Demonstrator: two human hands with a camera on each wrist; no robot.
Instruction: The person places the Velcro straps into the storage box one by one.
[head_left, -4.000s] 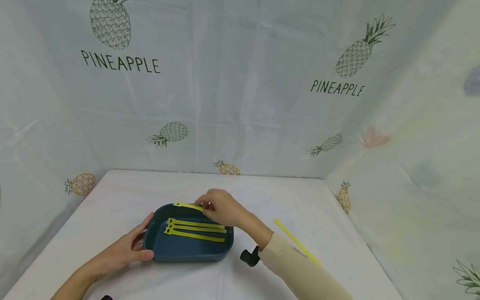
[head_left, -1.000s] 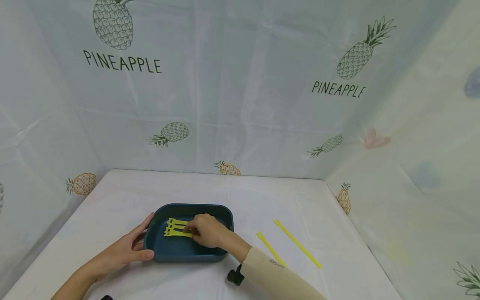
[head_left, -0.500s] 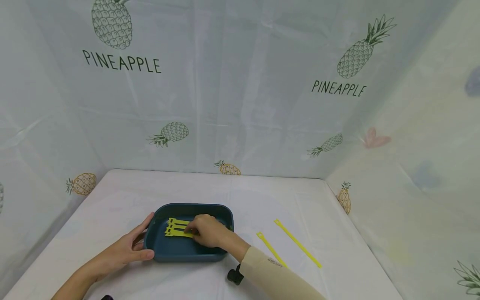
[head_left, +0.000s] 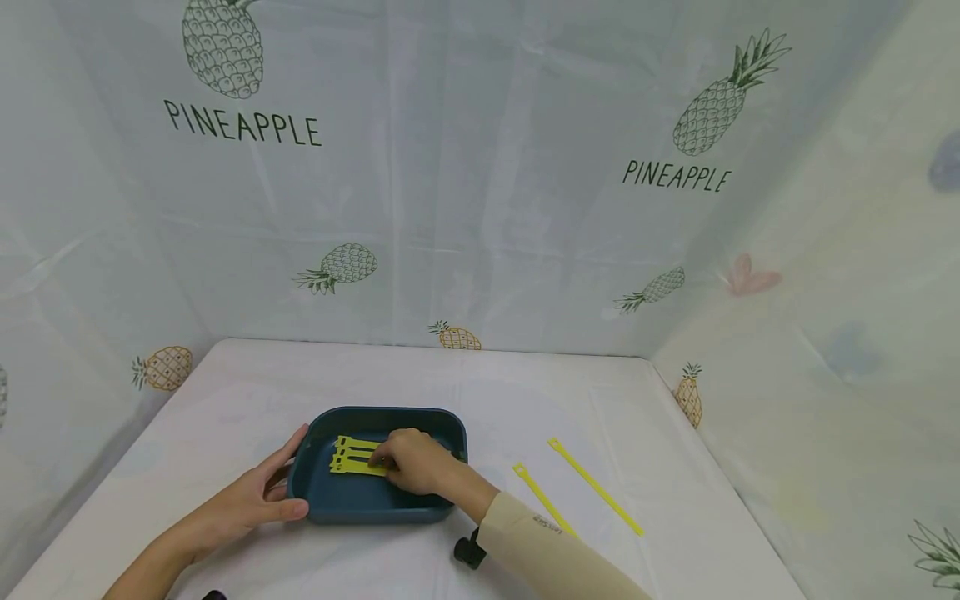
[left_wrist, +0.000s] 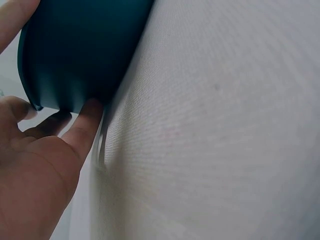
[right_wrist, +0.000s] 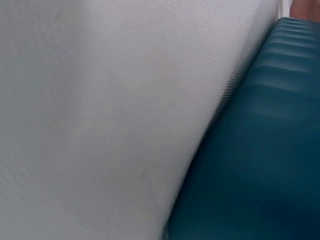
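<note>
A dark blue rectangular tray [head_left: 375, 508] with rounded corners stands on the table. My left hand [head_left: 258, 500] holds its left end, thumb at the front corner and the other fingers along the outer wall. In the left wrist view, fingertips [left_wrist: 90, 107] press the tray's wall [left_wrist: 80, 60]. Inside lie several flat yellow cable straps [head_left: 356, 460] with slotted heads, side by side, heads to the left. My right hand [head_left: 412, 461] reaches in over the tray, fingers curled down, and pinches the straps near their middle. The hand covers their right parts. In the right wrist view only the tray's outer wall [right_wrist: 250, 150] shows large.
Two more yellow straps, a nearer strap [head_left: 543, 497] and a farther strap [head_left: 596, 486], lie slanted on the white table [head_left: 510, 400] right of the tray. The right sleeve [head_left: 555, 550] covers the nearer one's end. A pineapple-print curtain [head_left: 480, 183] hangs behind.
Four seconds ago my right hand held a strap at the tray's rear rim; it has since come down onto the straps inside. The nearest strap has shifted slightly towards the others. The left hand stays put.
</note>
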